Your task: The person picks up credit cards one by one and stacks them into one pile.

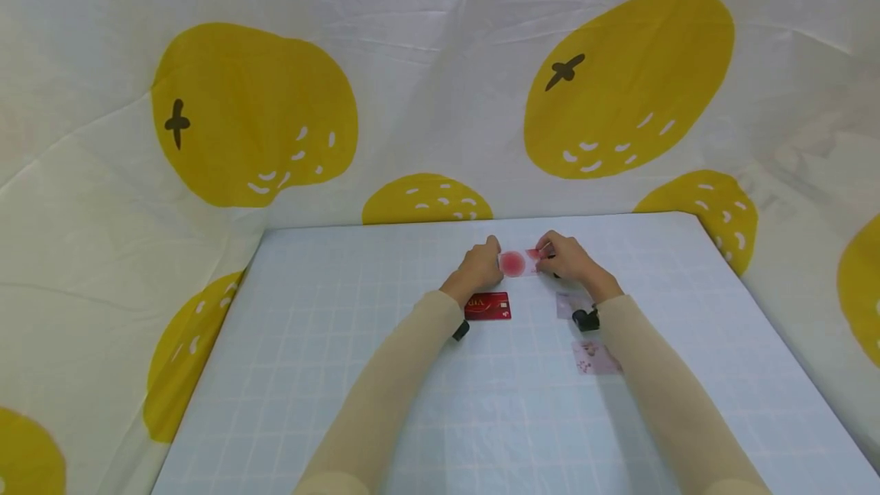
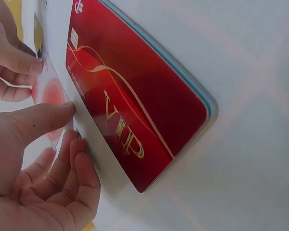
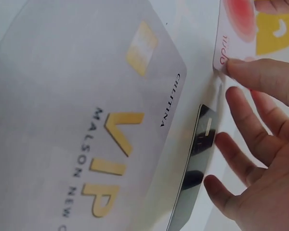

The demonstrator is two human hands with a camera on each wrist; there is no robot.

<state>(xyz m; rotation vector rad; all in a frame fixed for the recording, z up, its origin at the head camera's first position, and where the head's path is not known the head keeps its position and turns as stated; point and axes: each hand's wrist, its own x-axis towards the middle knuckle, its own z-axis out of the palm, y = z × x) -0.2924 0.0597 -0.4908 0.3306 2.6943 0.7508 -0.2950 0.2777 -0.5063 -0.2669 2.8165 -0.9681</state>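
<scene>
Backdrop [image 1: 440, 121]: white, 7 yellow fruit shapes [image 1: 254, 113] in view, some cut off by table or frame edge. Table [image 1: 275, 373]: 1, pale cover with faint grid.

2 arms, pale sleeves [image 1: 392, 388], reach well out over the table and angle inward, so the hands face each other near the far edge. Left hand [image 1: 481, 266]: thumb above, fingers curled below, pinching 1 end of the circle card [image 1: 512, 263]. Right hand [image 1: 571, 260]: thumb and forefinger pinch the opposite end, remaining fingers bent and fanned apart. Circle card sits between the 2 hands; whether it clears the table, cannot tell.

Cards, 5 faces seen: 1 circle, 1 red, 1 silver, 1 pink-print, 1 dark. Red card [image 1: 488, 305] lies by the left wrist, at least 1 more edge showing beneath. Silver card [image 3: 86, 96], marked VIP, near right wrist. Pink-print card [image 1: 593, 357] beside right forearm, partly covered. Dark card [image 3: 197, 149] near right fingertips.

Black devices [image 1: 586, 319]: 2, 1 per wrist.
</scene>
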